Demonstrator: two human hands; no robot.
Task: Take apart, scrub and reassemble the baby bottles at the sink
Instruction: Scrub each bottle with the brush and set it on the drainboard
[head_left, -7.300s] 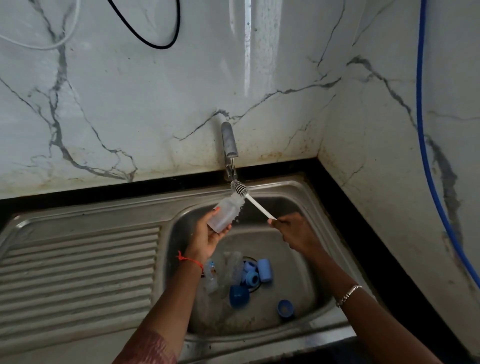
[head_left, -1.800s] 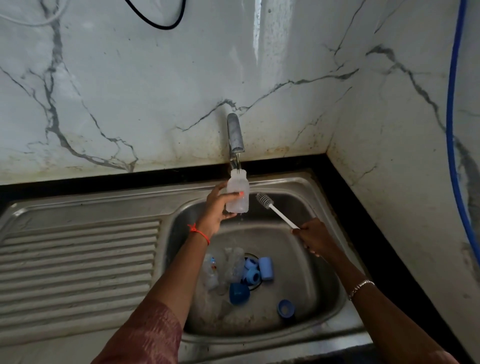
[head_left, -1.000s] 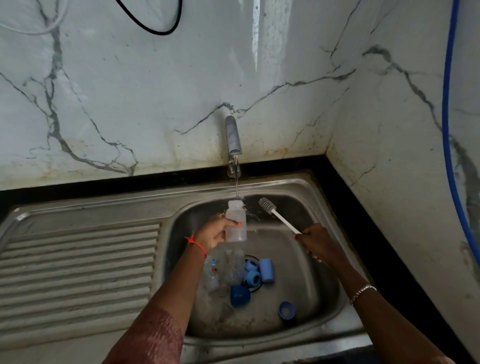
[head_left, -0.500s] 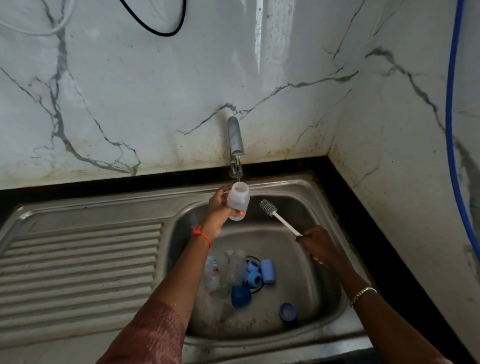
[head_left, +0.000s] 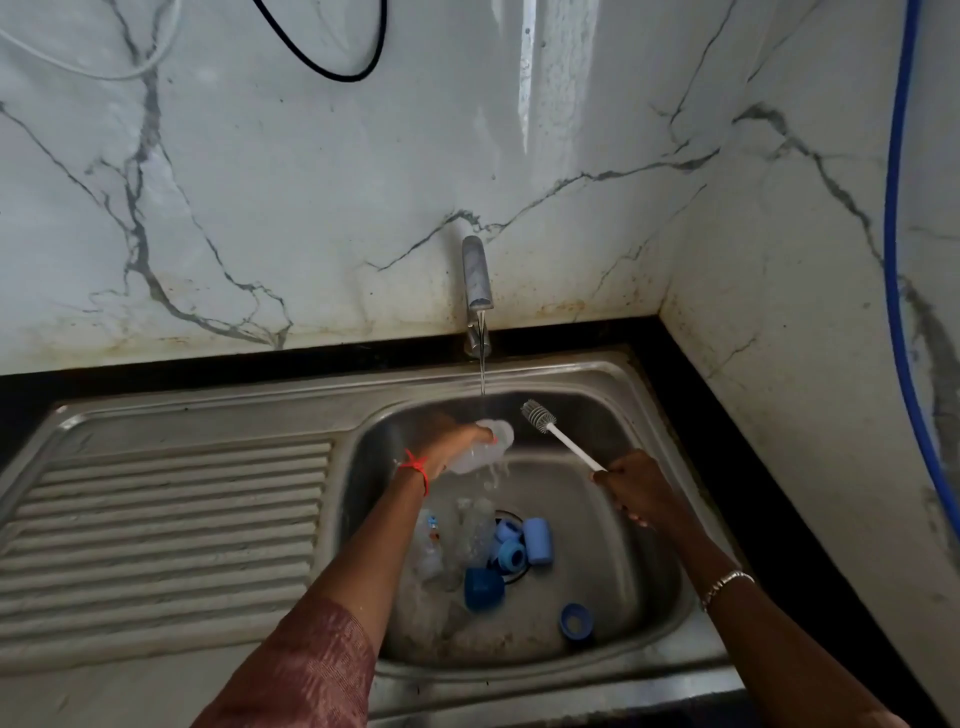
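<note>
My left hand (head_left: 451, 441) grips a clear baby bottle (head_left: 485, 451), tipped over under the running tap (head_left: 477, 291), and water spills out of it into the sink basin (head_left: 613, 551). To its right, my right hand (head_left: 636, 491) holds the white handle of a bottle brush (head_left: 558, 435), whose bristle head points up and left, clear of the bottle. On the basin floor lie more clear bottles (head_left: 470, 530) and several blue caps and collars (head_left: 519, 551) around the drain.
A ribbed steel drainboard (head_left: 161, 535) lies left of the basin. Marble walls close in behind and on the right, where a blue hose (head_left: 896, 291) hangs. A black cable (head_left: 332, 62) loops on the back wall.
My left hand has lowered the bottle from under the spout and tipped it over, so water now pours out. My right hand and the brush have barely moved.
</note>
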